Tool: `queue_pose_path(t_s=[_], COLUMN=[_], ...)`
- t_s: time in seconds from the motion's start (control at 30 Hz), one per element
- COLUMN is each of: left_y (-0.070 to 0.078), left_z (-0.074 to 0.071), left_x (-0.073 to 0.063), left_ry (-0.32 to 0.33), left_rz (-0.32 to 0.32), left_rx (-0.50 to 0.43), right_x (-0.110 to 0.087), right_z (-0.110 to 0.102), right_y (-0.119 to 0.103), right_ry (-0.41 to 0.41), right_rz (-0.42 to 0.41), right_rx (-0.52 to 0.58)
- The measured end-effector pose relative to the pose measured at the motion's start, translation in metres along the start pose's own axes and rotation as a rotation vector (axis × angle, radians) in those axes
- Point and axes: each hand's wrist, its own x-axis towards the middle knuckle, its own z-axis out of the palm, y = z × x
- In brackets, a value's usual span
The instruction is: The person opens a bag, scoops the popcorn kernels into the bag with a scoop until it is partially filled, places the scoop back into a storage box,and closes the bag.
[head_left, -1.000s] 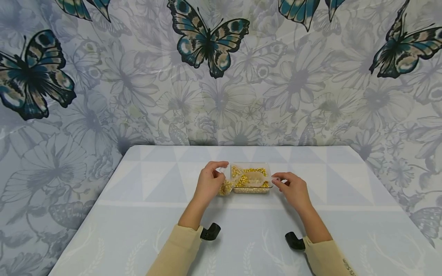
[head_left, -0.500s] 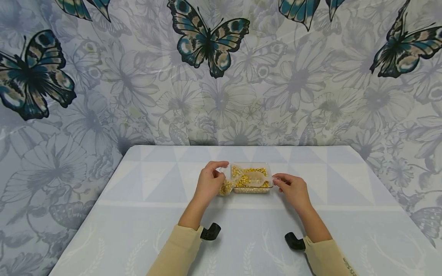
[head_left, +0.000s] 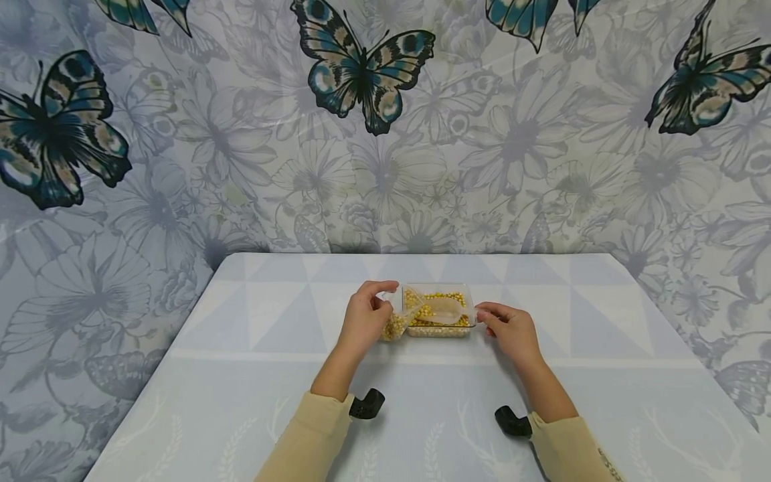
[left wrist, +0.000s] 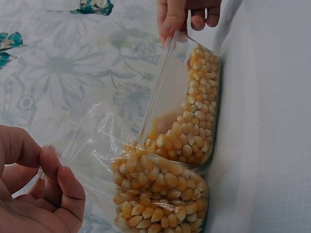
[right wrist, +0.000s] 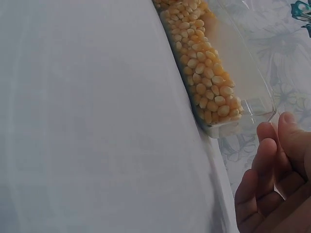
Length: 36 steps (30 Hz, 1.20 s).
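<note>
At the middle of the table in the head view stands a clear rectangular container point(head_left: 440, 331) of yellow corn kernels point(head_left: 442, 296). A pale translucent oval shape point(head_left: 446, 310) shows among the kernels; what it is I cannot tell. My left hand point(head_left: 365, 314) pinches the upper edge of a clear plastic bag point(left wrist: 92, 138). Corn kernels fill the bag's lower part point(left wrist: 155, 194), which sits against the container's left end. At the opposite end my right hand point(head_left: 512, 328) pinches the container's rim near a corner, thumb against index finger, as the right wrist view shows point(right wrist: 279, 179).
A pale patterned cloth covers the table point(head_left: 385, 415). Behind it hangs a backdrop with flowers and butterflies point(head_left: 364, 73). Black wrist cameras point(head_left: 367, 404) stick out from both sleeves.
The right fingers have closed in slightly at the container's right end. The left hand, bag and container stay in nearly the same place.
</note>
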Motion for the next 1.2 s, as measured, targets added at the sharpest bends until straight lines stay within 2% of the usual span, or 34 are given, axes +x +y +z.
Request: queue_pose_path(t_s=[0.4,0.7,0.93,1.2], left_y=[0.0,0.0,-0.001,-0.001], left_z=[-0.001,-0.001,-0.001,-0.001], left_x=[0.0,0.0,0.0,0.0], left_ry=[0.001,-0.002,-0.009,-0.011], left_rz=[0.001,0.016,0.01,0.008], left_rx=[0.005,-0.017,-0.014,-0.019], right_x=[0.002,0.003,0.004,0.001], right_z=[0.0,-0.003,-0.007,-0.015], right_y=[0.003,0.006,0.008,-0.002], right_ry=[-0.041,-0.041,-0.019,0.017], right_rz=[0.067,0.07,0.081,0.088], right_rx=[0.119,0.242,0.265,0.281])
